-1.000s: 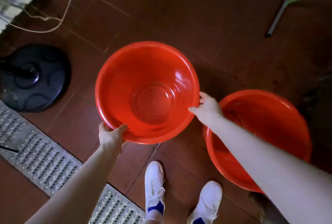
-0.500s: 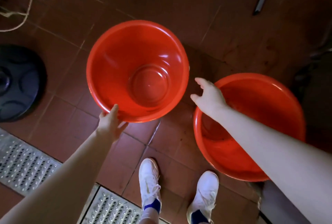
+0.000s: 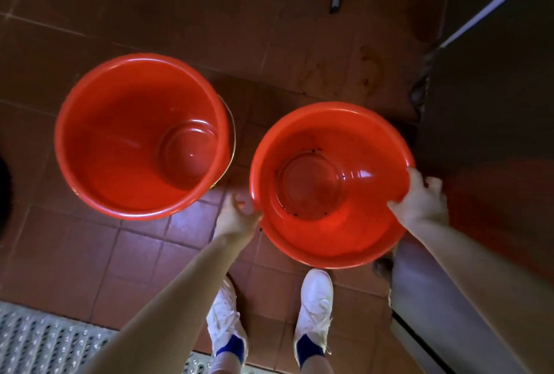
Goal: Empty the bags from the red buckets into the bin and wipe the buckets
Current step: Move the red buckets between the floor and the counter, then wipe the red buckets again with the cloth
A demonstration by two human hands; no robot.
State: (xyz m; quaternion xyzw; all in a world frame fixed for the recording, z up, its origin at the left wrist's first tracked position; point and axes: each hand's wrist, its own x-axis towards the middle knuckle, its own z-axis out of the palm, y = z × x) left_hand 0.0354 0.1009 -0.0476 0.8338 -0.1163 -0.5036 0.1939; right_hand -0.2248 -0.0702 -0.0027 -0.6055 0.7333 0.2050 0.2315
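Over tiles (image 3: 90, 253), left hand (image 3: 236, 219) and right hand (image 3: 419, 201) gripping red bucket (image 3: 329, 241) rim, left fingers (image 3: 238, 198) partly hidden, specks (image 3: 313, 150) inside unclear.

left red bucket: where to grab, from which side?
Left bucket: take the rolled rim at its near edge, coming down from above. It stands upright, mouth open and empty, so fingers can hook over the lip. The wire handle hangs down its right side, likely harder to catch.
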